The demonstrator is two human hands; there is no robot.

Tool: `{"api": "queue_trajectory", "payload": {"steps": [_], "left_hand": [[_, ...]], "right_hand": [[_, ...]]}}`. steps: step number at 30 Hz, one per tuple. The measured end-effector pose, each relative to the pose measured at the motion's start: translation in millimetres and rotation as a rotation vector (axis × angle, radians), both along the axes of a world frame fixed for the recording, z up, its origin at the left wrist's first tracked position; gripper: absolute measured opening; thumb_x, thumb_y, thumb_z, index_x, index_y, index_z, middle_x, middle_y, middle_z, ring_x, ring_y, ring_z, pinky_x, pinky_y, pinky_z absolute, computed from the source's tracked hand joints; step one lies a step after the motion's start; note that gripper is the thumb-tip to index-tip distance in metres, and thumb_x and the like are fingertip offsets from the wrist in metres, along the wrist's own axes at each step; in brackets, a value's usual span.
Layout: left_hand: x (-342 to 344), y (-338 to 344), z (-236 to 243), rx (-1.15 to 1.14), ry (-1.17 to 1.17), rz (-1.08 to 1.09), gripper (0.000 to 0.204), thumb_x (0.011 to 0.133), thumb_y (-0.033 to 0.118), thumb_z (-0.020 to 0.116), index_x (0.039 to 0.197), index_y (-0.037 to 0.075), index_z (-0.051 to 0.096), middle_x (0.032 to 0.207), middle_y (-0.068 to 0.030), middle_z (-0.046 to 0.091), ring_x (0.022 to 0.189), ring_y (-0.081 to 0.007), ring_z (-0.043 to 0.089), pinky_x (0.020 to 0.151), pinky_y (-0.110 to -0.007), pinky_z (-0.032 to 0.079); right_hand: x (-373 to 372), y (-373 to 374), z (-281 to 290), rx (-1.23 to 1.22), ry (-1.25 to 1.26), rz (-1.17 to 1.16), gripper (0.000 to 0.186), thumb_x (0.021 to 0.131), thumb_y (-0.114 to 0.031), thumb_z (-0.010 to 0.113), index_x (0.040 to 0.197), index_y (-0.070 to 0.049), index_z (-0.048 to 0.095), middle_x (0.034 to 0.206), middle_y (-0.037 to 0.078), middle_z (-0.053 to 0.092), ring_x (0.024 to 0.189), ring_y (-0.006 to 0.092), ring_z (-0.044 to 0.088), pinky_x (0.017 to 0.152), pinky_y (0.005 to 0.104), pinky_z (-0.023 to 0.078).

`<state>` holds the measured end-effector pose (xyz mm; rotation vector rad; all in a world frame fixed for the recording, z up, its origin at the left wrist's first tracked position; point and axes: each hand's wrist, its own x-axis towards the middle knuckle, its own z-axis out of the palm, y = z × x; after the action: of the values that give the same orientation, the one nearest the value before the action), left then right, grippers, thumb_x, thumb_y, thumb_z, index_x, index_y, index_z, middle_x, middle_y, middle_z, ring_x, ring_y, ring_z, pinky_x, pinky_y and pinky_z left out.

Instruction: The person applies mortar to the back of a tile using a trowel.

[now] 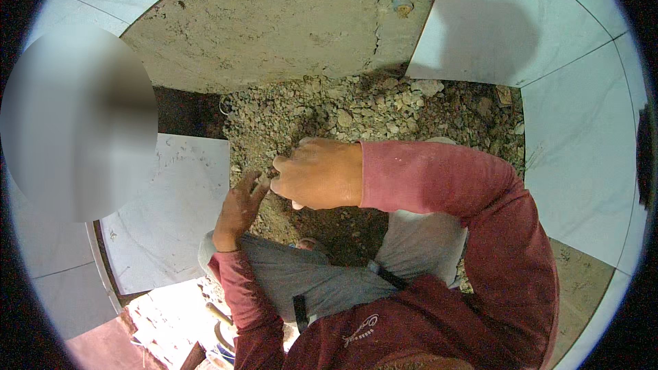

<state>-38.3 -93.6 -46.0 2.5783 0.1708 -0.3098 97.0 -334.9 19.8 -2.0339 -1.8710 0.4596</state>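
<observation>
So the big thing here is the rough grey-beige cement wall [295, 20], and it's filling the top; glossy white rectangular tiles [582, 144] are running down the right side; a patch of loose grey-brown gravel and dirt [329, 113] is lying at the foot of the wall; grey cloth trousers [295, 274] are spreading across the lower middle, and a flat white square-edged slab [178, 226] is lying just left of the gravel.

The bare, dusty right hand [319, 175] is hanging over the dirt, fingers curling inward, back facing up; the bare left hand [236, 209] is meeting it from the left, thumb and fingers bending toward the same spot; a small dark irregular lump [273, 173] is sitting between the two sets of fingertips, right above the gravel; I can't tell which hand is gripping it, or whether either is really clamped on it, since the right knuckles are hiding most of that.

For handling it well, imo: be pinching with the finger pads, lightly, as a lump like that could be crumbling under a hard squeeze; be steadying with the left while the right is working; be staying low too, so any drop is landing softly.
</observation>
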Motion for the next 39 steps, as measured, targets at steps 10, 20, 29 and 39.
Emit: {"api": "queue_trajectory", "payload": {"steps": [10,20,29,39], "left_hand": [[16,-47,27,-0.088,0.205,-0.061,0.039,0.099,0.029,0.064,0.127,0.002,0.06,0.107,-0.0234,0.07,0.1,-0.0404,0.068,0.082,-0.045,0.052],[-5,-27,20,0.028,0.221,-0.042,0.053,0.099,0.05,0.058,0.127,0.006,0.064,0.116,-0.024,0.069,0.11,-0.0435,0.064,0.093,-0.052,0.05],[-4,-47,16,0.013,0.308,-0.012,0.063,0.098,0.062,0.052,0.126,0.006,0.061,0.107,-0.0283,0.068,0.102,-0.0423,0.067,0.087,-0.053,0.053],[-6,-32,-35,0.021,0.168,-0.018,0.065,0.098,0.06,0.053,0.13,0.004,0.058,0.103,-0.0278,0.068,0.099,-0.0458,0.066,0.083,-0.056,0.053]], "right_hand": [[7,-30,14,-0.04,0.017,-0.033,0.03,0.085,-0.028,0.075,0.101,-0.004,0.065,0.1,0.016,0.065,0.092,0.0356,0.07,0.08,0.0482,0.054],[-8,-30,28,0.031,0.004,0.029,0.038,0.094,-0.029,0.066,0.123,-0.005,0.058,0.11,0.017,0.058,0.096,0.038,0.064,0.082,0.0496,0.052],[-14,-43,47,-0.174,0.017,-0.02,0.042,0.093,-0.028,0.069,0.126,-0.004,0.06,0.114,0.021,0.06,0.101,0.0413,0.063,0.086,0.05,0.053],[-4,-42,48,-0.154,0.054,0.006,0.04,0.093,-0.024,0.069,0.125,-0.003,0.059,0.109,0.019,0.058,0.099,0.0399,0.063,0.083,0.0494,0.052]]}}
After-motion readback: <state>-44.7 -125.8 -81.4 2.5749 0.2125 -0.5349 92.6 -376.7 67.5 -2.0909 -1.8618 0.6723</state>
